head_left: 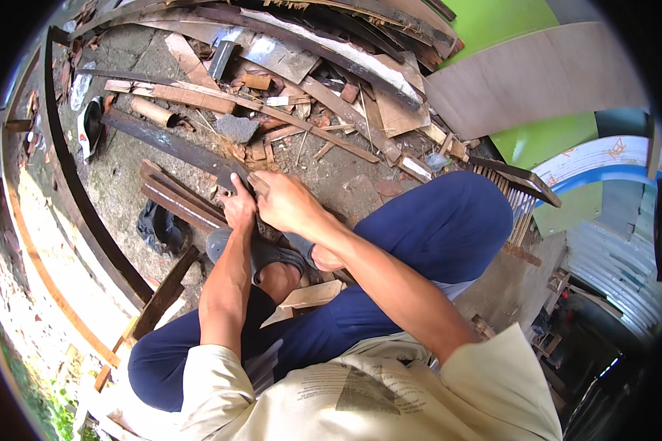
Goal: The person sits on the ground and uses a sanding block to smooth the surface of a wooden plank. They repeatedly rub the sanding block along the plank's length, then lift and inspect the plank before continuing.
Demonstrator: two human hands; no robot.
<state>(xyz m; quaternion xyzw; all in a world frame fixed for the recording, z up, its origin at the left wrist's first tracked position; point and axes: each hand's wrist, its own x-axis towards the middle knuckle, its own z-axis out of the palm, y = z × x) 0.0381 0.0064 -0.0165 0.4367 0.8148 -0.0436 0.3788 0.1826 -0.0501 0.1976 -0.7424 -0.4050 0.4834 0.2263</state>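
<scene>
In front of my feet, my two hands meet at the near end of a long dark plank [165, 143] that runs off to the far left. My left hand [240, 206] is closed on a small dark flat piece [233, 175], with the index finger laid along it. Close against it on the right, my right hand [285, 203] is curled shut. Its fingers hide most of what they hold; only a brown edge shows by the thumb. Beneath my left wrist lie two dark wooden strips [187, 207], near my sandal [276, 257].
Scrap wood [301, 103] and a grey stone lump [237, 128] cover the ground ahead. A black plastic bag [160, 229] lies to the left, by a long curved dark beam [73, 176]. On the right stand a slatted wooden piece [518, 191] and green panels [525, 147].
</scene>
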